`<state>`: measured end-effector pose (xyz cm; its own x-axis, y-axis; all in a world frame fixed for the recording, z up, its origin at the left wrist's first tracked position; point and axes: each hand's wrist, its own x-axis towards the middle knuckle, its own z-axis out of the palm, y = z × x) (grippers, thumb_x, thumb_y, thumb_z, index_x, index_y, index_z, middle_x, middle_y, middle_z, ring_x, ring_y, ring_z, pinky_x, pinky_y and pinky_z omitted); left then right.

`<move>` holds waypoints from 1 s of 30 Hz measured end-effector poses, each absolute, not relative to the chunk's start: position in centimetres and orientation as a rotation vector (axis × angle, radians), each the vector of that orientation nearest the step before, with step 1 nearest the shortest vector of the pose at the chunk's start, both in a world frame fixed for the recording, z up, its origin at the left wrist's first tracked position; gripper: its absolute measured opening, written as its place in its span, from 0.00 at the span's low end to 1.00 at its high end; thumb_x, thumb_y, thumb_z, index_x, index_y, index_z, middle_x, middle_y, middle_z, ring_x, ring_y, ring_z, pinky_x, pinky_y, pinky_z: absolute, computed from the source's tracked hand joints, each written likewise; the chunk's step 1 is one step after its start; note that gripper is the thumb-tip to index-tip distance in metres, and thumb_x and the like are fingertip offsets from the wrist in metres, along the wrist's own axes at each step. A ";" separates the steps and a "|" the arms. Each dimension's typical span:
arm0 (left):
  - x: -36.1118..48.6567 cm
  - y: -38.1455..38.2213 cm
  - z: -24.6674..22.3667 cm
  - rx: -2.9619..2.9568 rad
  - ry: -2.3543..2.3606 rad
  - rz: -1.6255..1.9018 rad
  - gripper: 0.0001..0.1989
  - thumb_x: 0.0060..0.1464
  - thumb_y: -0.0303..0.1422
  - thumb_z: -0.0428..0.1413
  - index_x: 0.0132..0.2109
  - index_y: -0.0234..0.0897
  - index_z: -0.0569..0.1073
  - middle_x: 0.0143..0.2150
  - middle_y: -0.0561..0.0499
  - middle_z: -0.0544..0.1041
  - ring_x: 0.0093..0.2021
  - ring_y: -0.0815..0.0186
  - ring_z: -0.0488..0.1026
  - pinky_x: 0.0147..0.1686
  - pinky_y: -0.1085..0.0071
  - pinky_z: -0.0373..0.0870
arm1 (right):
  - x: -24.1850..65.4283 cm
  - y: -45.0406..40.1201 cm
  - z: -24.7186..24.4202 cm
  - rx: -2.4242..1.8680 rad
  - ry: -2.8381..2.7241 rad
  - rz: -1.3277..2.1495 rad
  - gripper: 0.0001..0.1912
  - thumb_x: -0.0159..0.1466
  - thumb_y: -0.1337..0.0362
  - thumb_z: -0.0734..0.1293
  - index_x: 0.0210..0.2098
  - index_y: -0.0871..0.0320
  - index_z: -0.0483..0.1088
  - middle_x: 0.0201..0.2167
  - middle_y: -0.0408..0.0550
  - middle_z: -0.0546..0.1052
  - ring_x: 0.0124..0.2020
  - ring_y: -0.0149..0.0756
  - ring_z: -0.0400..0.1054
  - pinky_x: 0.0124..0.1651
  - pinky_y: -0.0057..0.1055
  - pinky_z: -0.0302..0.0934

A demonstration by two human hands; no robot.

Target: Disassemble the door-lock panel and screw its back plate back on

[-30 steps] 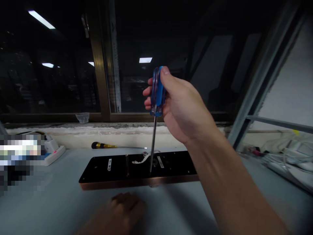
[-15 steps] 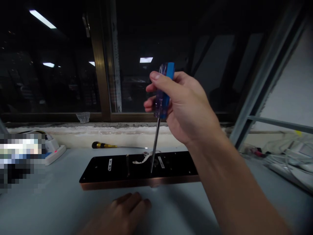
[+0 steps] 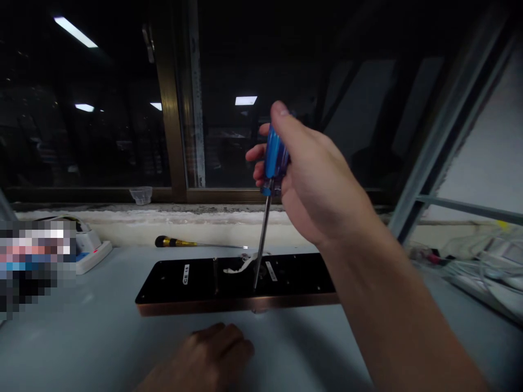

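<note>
My right hand (image 3: 302, 158) is wrapped round the blue and purple handle of a screwdriver (image 3: 274, 155). The shaft slants down, and its tip meets or hovers over the front part of a long black panel (image 3: 188, 291) with a copper-coloured edge. Two white labels, a white strip (image 3: 241, 267) and a small metal post (image 3: 215, 275) show on the panel. In front of the panel, low in the view, my left hand (image 3: 216, 354) rests on the table with its fingers curled under. Its fingertips are hidden, so anything in them cannot be seen.
Behind the panel lies a yellow and black screwdriver (image 3: 175, 242). At left stands a white power strip (image 3: 95, 258), beside a blurred-out patch. A clear plastic cup (image 3: 141, 195) sits on the window sill. Tangled white cables (image 3: 486, 267) and a metal frame (image 3: 437, 136) are at right.
The screwdriver handle has turned in my right hand, its blue face now on the left. My thumb has shifted up and right. My left hand stays in about the same place.
</note>
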<state>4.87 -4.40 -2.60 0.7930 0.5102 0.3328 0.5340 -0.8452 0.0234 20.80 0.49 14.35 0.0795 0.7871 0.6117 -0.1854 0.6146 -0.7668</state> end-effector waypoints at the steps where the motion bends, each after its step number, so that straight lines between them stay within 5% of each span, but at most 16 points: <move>1: 4.8 -4.3 -2.9 -2.902 -0.839 -0.551 0.07 0.61 0.33 0.47 0.42 0.37 0.68 0.36 0.52 0.75 0.33 0.69 0.72 0.30 0.76 0.65 | 20.8 0.5 14.3 -0.579 -1.302 0.802 0.15 0.60 0.51 0.61 0.29 0.57 0.63 0.24 0.41 0.68 0.22 0.25 0.65 0.23 0.23 0.59; 9: 4.4 -3.7 -4.6 -2.857 -0.854 -0.667 0.10 0.60 0.36 0.45 0.35 0.38 0.67 0.28 0.54 0.73 0.24 0.71 0.68 0.22 0.76 0.60 | 20.7 0.3 14.3 -0.582 -1.269 0.726 0.13 0.56 0.56 0.68 0.31 0.55 0.61 0.25 0.38 0.68 0.21 0.23 0.64 0.23 0.22 0.60; 14: 4.4 -3.8 -3.8 -2.859 -0.810 -0.668 0.10 0.61 0.31 0.44 0.33 0.38 0.66 0.29 0.54 0.73 0.26 0.70 0.68 0.24 0.76 0.60 | 20.8 0.5 14.3 -0.581 -1.319 0.759 0.19 0.58 0.47 0.61 0.27 0.57 0.63 0.25 0.41 0.68 0.24 0.24 0.64 0.24 0.22 0.60; 20: 4.5 -3.7 -3.8 -2.835 -0.789 -0.752 0.09 0.58 0.27 0.47 0.29 0.38 0.66 0.23 0.56 0.70 0.23 0.71 0.66 0.21 0.75 0.56 | 20.4 0.3 14.1 -0.531 -1.278 0.717 0.15 0.56 0.53 0.66 0.28 0.56 0.60 0.25 0.39 0.67 0.21 0.24 0.65 0.22 0.22 0.60; 25: 4.8 -4.2 -3.0 -2.853 -0.829 -0.712 0.08 0.56 0.25 0.50 0.29 0.38 0.68 0.24 0.56 0.71 0.24 0.71 0.68 0.23 0.76 0.59 | 20.6 0.3 14.1 -0.573 -1.310 0.751 0.21 0.58 0.45 0.60 0.29 0.57 0.64 0.25 0.42 0.69 0.22 0.24 0.62 0.22 0.22 0.58; 30: 5.1 -4.9 -1.3 -2.937 -0.936 -0.722 0.08 0.53 0.22 0.52 0.31 0.37 0.72 0.26 0.55 0.74 0.27 0.72 0.70 0.27 0.78 0.64 | 20.3 0.5 13.9 -0.532 -1.308 0.674 0.18 0.58 0.48 0.63 0.26 0.57 0.62 0.23 0.40 0.66 0.23 0.23 0.63 0.23 0.21 0.58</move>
<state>5.13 -4.95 -1.29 0.7212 0.5539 0.4159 0.5426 -0.8250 0.1579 20.27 0.45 13.89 0.1208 0.7129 0.6908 -0.1480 0.7010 -0.6976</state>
